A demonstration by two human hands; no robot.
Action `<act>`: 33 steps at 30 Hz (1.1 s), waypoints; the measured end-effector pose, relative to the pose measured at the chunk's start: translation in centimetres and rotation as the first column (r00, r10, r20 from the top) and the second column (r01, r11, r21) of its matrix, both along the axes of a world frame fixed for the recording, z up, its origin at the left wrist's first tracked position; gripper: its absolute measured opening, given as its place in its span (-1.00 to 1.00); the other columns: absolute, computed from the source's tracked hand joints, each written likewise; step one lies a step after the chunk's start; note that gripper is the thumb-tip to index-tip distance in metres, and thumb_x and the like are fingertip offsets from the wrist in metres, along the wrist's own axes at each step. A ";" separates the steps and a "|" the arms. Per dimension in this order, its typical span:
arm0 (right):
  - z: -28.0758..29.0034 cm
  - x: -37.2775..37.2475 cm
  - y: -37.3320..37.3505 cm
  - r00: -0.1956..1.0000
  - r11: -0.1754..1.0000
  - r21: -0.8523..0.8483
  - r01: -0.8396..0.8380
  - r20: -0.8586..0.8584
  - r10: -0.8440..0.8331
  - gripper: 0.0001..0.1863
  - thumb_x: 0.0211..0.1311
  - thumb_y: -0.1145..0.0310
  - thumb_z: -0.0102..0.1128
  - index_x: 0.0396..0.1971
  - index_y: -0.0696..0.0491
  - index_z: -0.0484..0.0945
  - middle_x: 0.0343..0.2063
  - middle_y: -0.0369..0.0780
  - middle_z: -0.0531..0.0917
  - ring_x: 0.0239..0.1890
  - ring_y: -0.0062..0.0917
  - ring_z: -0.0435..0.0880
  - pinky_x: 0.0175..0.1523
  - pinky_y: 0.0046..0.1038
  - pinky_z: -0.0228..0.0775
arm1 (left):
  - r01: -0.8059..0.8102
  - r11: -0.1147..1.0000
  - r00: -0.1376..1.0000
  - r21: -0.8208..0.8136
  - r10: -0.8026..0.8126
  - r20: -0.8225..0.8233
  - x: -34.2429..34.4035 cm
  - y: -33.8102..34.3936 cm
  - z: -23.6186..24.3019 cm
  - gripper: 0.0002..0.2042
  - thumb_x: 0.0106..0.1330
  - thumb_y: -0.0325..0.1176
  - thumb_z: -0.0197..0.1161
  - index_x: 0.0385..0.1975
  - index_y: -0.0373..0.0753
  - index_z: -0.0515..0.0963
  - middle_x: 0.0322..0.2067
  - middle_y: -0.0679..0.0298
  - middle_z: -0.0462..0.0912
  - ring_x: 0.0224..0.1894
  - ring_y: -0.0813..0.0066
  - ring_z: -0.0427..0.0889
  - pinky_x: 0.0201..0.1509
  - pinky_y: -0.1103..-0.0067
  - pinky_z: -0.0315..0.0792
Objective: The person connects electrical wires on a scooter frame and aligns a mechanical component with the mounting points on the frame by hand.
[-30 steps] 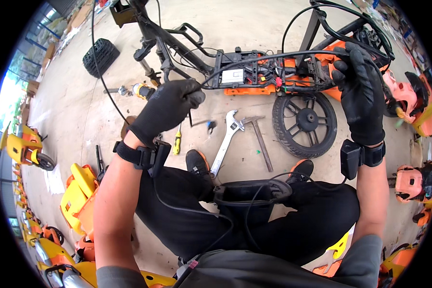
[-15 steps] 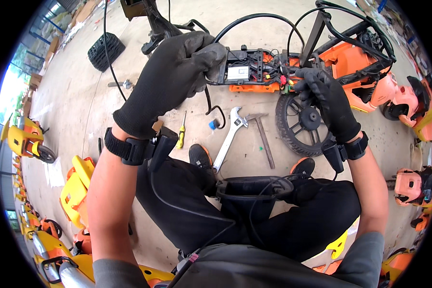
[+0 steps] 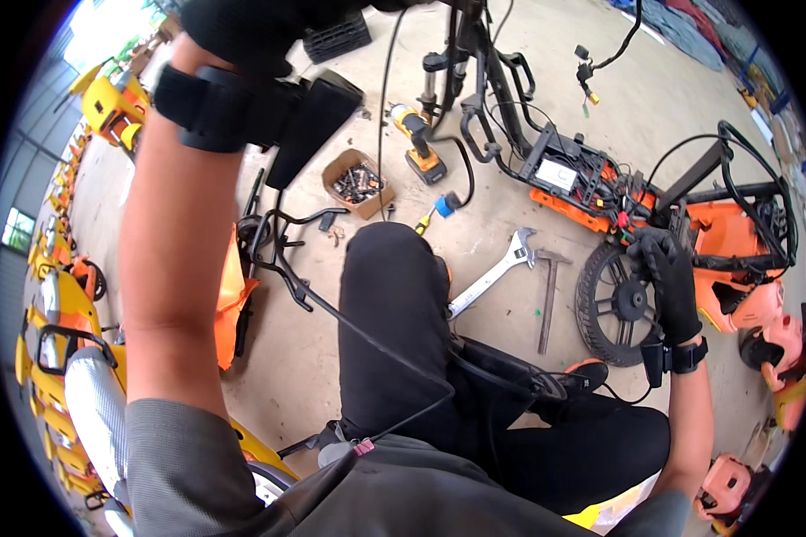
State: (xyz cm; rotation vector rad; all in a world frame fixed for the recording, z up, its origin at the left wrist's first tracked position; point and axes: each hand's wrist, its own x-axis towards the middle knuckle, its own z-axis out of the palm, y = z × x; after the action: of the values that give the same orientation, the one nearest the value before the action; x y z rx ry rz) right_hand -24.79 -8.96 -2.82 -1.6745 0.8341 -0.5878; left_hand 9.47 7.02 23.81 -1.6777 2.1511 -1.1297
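My left hand [image 3: 251,27], in a black glove, is reaching up to the top edge, where the picture cuts off its fingers. Just right of it rises the dark front fork [image 3: 452,72] of a scooter frame. My right hand [image 3: 670,282], also gloved, has its fingers curled in beside the rear wheel [image 3: 613,304], just below a bundle of coloured wires [image 3: 624,217]. What those fingers hold, if anything, is hidden. An open electronics bay [image 3: 569,170] with an orange underside spans the middle of the frame.
On the floor lie an adjustable wrench [image 3: 497,273], a hammer [image 3: 549,304], a yellow screwdriver [image 3: 426,219] and a cordless drill [image 3: 418,143]. A cardboard box [image 3: 356,183] holds small metal parts. A loose cable with connectors [image 3: 587,72] hangs at upper right. Yellow scooters [image 3: 107,112] line the left.
My left hand has left the front end of the electronics bay and moved up and left. My view has shifted left, bringing the drill and parts box into sight. The right hand stays near the wheel.
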 end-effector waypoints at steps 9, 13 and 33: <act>0.3 -1.6 -0.7 0.998 0.998 -0.014 0.055 -0.010 -0.055 -0.70 0.43 0.27 0.12 -0.01 0.15 0.55 -0.37 -0.32 0.64 -0.42 -0.73 0.54 -0.30 -0.63 0.42 | -0.115 0.869 0.858 -0.482 0.331 0.393 6.6 9.7 3.6 -0.81 0.19 -0.33 0.21 -0.21 -0.12 0.61 -0.35 0.20 0.63 -0.24 0.16 0.60 -0.12 0.34 0.47; -0.5 -0.9 -0.6 1.000 0.999 0.049 0.010 0.009 -0.010 -0.68 0.42 0.27 0.13 0.02 0.16 0.52 -0.35 -0.31 0.64 -0.41 -0.72 0.54 -0.30 -0.62 0.43 | 0.062 0.992 0.977 -0.113 -0.038 0.208 14.7 17.7 6.3 -0.73 0.35 -0.37 0.22 0.01 -0.25 0.55 -0.05 0.09 0.62 -0.01 0.12 0.61 0.07 0.40 0.48; -1.7 -1.4 -1.0 0.994 0.997 0.038 0.070 -0.085 -0.067 -0.75 0.41 0.36 0.08 -0.05 0.18 0.54 -0.39 -0.30 0.63 -0.43 -0.70 0.55 -0.31 -0.59 0.44 | -0.520 0.812 0.354 -0.264 -0.076 -0.932 36.7 18.1 -4.8 -0.66 0.37 -0.31 0.23 0.08 -0.33 0.53 -0.16 0.19 0.65 -0.21 0.42 0.63 -0.12 0.53 0.55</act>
State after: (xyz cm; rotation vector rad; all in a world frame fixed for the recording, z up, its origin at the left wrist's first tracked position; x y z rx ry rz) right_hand -26.23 -9.94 -4.56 -1.6478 0.9612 -0.5471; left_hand 46.14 25.15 19.01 -3.4536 1.9139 -0.7447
